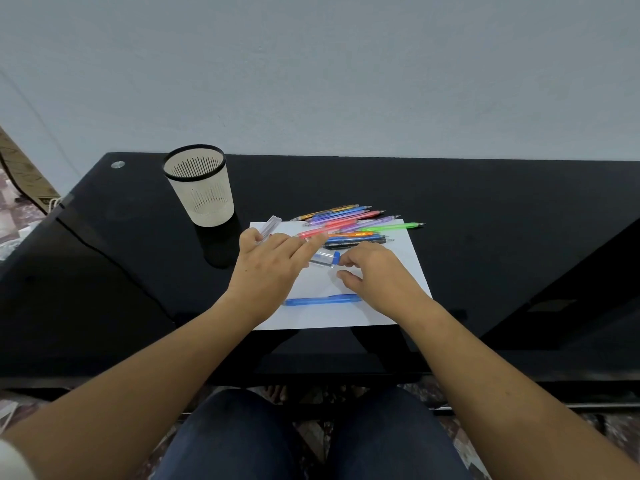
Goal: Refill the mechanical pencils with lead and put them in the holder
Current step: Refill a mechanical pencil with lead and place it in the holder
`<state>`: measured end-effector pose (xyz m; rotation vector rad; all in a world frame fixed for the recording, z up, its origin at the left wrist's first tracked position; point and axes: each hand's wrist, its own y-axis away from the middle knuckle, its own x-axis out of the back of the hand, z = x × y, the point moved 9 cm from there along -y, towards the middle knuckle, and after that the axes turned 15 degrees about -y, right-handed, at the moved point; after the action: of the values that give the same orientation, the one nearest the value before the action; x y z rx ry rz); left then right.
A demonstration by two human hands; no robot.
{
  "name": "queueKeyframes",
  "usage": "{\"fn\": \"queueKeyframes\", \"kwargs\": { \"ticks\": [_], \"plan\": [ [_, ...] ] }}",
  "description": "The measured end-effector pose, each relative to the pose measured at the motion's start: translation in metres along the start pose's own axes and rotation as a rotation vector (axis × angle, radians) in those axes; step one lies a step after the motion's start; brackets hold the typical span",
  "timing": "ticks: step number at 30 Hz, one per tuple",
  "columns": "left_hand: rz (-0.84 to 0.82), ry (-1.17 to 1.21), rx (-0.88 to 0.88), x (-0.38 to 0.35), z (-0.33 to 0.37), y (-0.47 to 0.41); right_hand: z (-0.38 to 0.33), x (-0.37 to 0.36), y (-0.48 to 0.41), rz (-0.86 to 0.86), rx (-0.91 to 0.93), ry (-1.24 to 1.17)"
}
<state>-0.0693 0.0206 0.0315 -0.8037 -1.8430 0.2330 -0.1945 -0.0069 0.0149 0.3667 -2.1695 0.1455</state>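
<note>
**Before any pencil is fed, the lead tube must come open**

While my left hand [273, 263] lies across the lead tube [320, 260], fingers straight and pressing it to the paper [398, 265], I read my right hand [377, 271] as loosely curled and grasping nothing. Its forefinger is just beside the blue cap [335, 257], with the thumb apart below it (whether the fingertip touches the cap I cannot tell). The step, as I judge it, is uncapping. I'd keep the left fingers bearing on the barrel, not the cap, so the tube cannot roll. Then I'd pinch the cap from both sides and draw it straight along the tube's axis; a sideways wrench could spill or snap the leads. Keeping the mouth over the white sheet makes any stray lead easier to spot than on the black table [485, 220]. One blue pencil [322, 301] lies alone on the near part of the sheet, likely first in line. The other pencils [349, 220] sit heaped at the far edge, and the holder [199, 185] stands upright at far left, no pencil showing above its rim.
</note>
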Motion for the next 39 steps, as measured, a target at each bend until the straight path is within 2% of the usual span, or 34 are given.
{"fn": "queueKeyframes", "kwargs": {
  "ticks": [13, 20, 26, 39],
  "plan": [
    [-0.033, -0.016, 0.042, 0.001, -0.003, -0.003, -0.003, 0.000, 0.001, 0.023, 0.003, -0.012],
    [-0.057, -0.015, -0.025, -0.003, 0.001, -0.001, 0.002, -0.003, 0.000, 0.005, -0.032, 0.001],
    [-0.029, -0.010, 0.010, 0.002, -0.001, -0.001, 0.003, -0.004, -0.001, -0.002, -0.032, -0.007],
    [-0.099, 0.056, 0.153, -0.001, -0.010, 0.002, 0.001, 0.001, 0.001, 0.054, 0.043, 0.015]
  ]
}}
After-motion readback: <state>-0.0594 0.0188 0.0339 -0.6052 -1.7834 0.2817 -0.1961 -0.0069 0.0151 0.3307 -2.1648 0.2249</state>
